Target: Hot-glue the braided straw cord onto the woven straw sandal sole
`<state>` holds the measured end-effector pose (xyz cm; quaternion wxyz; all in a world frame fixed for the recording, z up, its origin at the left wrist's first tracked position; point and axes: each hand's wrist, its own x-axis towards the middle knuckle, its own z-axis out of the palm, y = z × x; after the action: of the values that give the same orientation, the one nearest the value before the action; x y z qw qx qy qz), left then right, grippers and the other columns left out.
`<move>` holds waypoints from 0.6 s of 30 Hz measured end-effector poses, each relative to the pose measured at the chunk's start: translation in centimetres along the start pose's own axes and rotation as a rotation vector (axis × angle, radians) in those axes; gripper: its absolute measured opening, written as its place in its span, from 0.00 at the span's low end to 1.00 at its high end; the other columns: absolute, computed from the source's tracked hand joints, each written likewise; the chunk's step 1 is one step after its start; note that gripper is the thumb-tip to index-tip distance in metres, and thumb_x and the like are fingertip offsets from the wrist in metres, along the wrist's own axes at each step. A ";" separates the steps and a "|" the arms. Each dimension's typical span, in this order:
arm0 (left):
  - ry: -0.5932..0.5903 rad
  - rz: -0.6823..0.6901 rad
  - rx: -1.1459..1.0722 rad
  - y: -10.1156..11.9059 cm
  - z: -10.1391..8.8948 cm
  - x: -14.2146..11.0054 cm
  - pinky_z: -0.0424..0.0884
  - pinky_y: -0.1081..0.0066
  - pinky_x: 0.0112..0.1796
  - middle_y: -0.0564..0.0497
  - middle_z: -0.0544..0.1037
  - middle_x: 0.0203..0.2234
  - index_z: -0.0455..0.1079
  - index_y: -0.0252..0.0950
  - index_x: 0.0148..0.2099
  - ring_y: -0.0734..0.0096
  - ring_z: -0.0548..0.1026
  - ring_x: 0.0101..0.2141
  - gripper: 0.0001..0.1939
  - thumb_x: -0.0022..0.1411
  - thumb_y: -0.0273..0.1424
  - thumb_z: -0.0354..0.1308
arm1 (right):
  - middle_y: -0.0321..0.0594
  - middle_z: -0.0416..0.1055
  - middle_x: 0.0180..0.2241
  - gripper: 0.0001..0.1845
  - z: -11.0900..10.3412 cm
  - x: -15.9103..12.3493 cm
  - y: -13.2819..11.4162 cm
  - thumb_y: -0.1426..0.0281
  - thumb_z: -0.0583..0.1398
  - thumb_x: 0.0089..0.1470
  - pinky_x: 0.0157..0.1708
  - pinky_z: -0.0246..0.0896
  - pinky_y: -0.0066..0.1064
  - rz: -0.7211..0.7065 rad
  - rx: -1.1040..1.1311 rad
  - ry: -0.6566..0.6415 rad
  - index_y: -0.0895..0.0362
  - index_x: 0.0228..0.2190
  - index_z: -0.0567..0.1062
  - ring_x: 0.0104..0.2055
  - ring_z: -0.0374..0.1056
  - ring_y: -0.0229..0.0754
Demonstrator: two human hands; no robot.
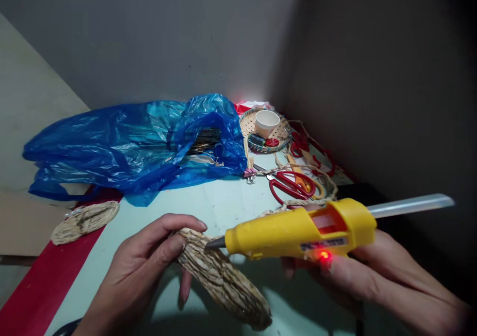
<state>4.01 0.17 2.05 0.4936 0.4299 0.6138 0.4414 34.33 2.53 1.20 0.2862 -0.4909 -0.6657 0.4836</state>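
Observation:
My left hand (149,259) pinches one end of a coiled oval of twisted straw cord (227,276), its layered side turned up and its far end slanting down to the right. In my right hand (357,269) is a yellow hot glue gun (276,231), held level with its red light lit. The gun's dark nozzle touches or hovers just over the upper part of the coil; I cannot tell which. From the back of the gun a clear glue stick (410,207) sticks out to the right. My right fingers are partly hidden behind the gun.
A blue plastic bag (149,147) with dark strips inside lies behind. Red-handled scissors (294,184), a binder clip (250,176) and a woven tray (246,122) holding a white cup (267,122) are at back right. Another oval cord coil (85,221) lies at left.

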 end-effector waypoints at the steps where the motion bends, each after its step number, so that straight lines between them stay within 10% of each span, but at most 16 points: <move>1: 0.003 0.000 0.013 0.0 0.0 0.0 0.67 0.74 0.29 0.59 0.72 0.11 0.77 0.43 0.40 0.74 0.71 0.16 0.11 0.63 0.43 0.59 | 0.37 0.75 0.24 0.19 0.0 0.1 -0.3 0.50 0.60 0.58 0.13 0.69 0.27 -0.003 -0.053 0.005 0.36 0.49 0.80 0.19 0.67 0.43; 18: 0.000 -0.022 -0.013 0.2 0.2 0.0 0.66 0.72 0.27 0.58 0.72 0.10 0.76 0.42 0.41 0.71 0.71 0.16 0.13 0.62 0.45 0.62 | 0.25 0.82 0.47 0.19 1.0 -0.1 -1.5 0.52 0.59 0.60 0.43 0.80 0.37 -0.255 -0.238 0.068 0.27 0.53 0.75 0.44 0.80 0.54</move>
<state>4.27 0.21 2.21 0.5011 0.4199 0.6156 0.4400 32.95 2.04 2.23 0.3073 -0.4491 -0.7650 0.3444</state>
